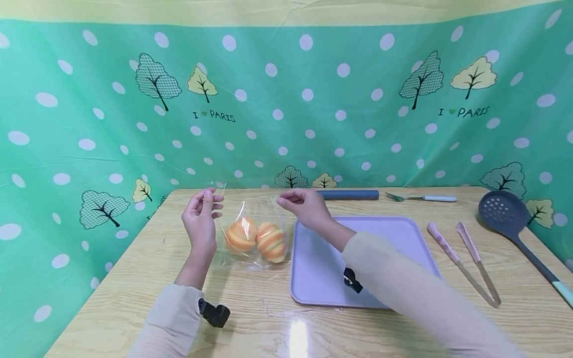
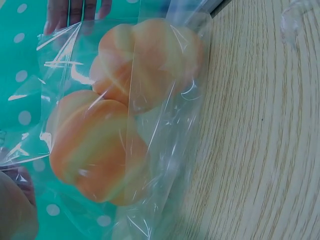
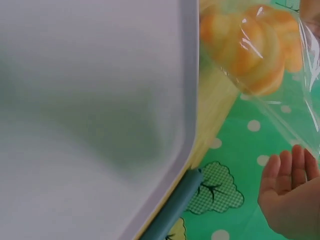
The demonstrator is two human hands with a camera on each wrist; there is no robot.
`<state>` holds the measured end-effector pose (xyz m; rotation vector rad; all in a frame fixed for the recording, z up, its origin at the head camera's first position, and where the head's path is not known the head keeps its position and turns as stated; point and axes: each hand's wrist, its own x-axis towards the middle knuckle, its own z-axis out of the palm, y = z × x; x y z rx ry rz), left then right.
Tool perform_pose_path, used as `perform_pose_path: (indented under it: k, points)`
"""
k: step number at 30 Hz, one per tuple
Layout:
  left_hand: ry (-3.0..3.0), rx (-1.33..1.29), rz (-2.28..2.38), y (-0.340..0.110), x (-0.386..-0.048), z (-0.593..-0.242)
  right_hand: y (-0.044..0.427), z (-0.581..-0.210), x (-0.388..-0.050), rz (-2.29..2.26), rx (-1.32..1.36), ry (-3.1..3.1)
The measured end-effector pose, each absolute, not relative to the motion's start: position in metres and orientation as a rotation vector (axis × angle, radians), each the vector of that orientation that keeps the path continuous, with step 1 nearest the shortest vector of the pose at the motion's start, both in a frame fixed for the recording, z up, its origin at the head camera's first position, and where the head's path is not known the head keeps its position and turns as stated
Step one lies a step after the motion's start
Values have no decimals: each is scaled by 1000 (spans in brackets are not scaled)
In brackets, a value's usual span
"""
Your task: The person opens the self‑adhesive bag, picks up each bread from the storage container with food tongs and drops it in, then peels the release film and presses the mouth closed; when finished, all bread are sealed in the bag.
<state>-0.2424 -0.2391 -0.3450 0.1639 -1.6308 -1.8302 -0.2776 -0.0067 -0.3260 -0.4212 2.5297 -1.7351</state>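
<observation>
A clear plastic bag (image 1: 250, 206) with two orange-and-cream striped bread rolls in it hangs between the hands, left of the purple tray. One roll (image 1: 241, 234) is on the left and the other roll (image 1: 271, 242) leans against it. My left hand (image 1: 202, 219) pinches the bag's upper left corner between thumb and fingers. At the upper right corner, my right hand (image 1: 306, 206) pinches the film with its fingertips. Through the film, the left wrist view shows both rolls (image 2: 100, 150) up close. In the right wrist view, the right hand (image 3: 292, 195) is at the bag's corner.
Under the right forearm lies the purple tray (image 1: 313, 278). Behind it are a dark blue cylinder (image 1: 351, 195) and a fork (image 1: 421, 198). Tongs (image 1: 481, 268) and a dark slotted skimmer (image 1: 503, 214) lie to the right. A green dotted cloth (image 1: 268, 99) hangs behind the wooden table (image 1: 250, 318).
</observation>
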Motion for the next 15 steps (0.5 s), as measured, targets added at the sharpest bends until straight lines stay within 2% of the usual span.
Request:
perform_pose_path:
  k: [15]
  points:
    - [-1834,150,-1890,-258,-236,-347,-12,-332,-275,-2006,-304,2359]
